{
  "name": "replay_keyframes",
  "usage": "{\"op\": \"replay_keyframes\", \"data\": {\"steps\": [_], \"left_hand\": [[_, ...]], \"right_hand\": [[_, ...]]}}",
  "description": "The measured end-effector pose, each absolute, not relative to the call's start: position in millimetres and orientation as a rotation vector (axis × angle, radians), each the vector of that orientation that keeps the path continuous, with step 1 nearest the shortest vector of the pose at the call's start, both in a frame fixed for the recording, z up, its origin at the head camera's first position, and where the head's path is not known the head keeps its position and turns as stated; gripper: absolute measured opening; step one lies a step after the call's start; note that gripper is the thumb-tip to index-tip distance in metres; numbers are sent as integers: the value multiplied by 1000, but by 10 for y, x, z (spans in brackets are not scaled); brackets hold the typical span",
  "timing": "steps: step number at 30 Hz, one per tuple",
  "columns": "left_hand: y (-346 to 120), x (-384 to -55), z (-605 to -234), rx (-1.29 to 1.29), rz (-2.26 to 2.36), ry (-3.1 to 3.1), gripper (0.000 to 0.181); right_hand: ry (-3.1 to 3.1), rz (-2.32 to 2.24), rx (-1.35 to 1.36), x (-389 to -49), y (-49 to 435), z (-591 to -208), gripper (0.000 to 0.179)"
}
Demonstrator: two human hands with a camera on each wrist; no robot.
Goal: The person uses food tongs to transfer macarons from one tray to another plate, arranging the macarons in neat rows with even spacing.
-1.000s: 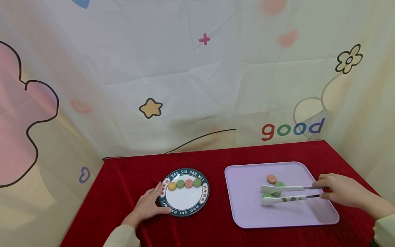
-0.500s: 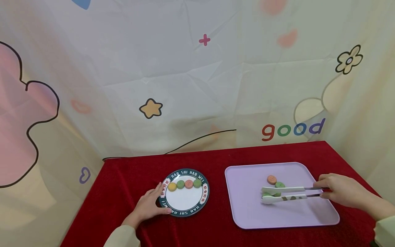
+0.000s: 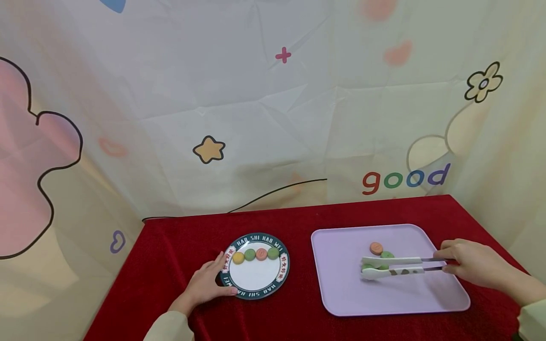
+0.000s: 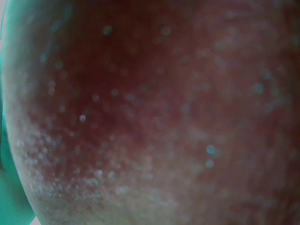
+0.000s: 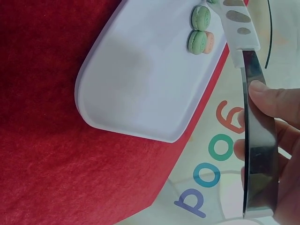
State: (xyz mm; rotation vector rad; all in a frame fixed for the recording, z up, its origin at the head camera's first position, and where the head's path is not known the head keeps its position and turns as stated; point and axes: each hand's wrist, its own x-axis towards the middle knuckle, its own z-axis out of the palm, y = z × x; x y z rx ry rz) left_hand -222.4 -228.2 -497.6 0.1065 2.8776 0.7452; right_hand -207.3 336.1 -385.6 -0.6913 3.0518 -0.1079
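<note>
My right hand (image 3: 473,263) grips a pair of tongs (image 3: 394,273) with metal handles and white, spotted ends. Its fingers and thumb show around the handle (image 5: 260,140) in the right wrist view. The tong ends lie on either side of a green macaron (image 3: 368,267) over a lilac tray (image 3: 341,293). Another green macaron (image 3: 386,255) and a pink macaron (image 3: 376,247) sit just behind them. My left hand (image 3: 204,283) rests at the left rim of a round plate (image 3: 255,284), fingers and thumb spread along it. The left wrist view is a close blur.
A row on the plate holds a yellow macaron (image 3: 238,257), a pink macaron (image 3: 261,254) and green ones. Red cloth (image 3: 298,303) covers the table under plate and tray. A printed curtain (image 3: 273,118) hangs behind the table and along both sides.
The front end of the tongs has moved slightly back towards the rear one, narrowing the gap around the green macaron. The left hand and the plate have stayed put.
</note>
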Motion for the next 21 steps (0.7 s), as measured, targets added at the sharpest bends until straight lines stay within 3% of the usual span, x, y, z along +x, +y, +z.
{"op": "replay_keyframes", "data": {"steps": [21], "left_hand": [[-2271, -2202, -4930, 123, 731, 2873, 107]], "right_hand": [[3104, -83, -766, -2084, 3359, -3744, 24]]}}
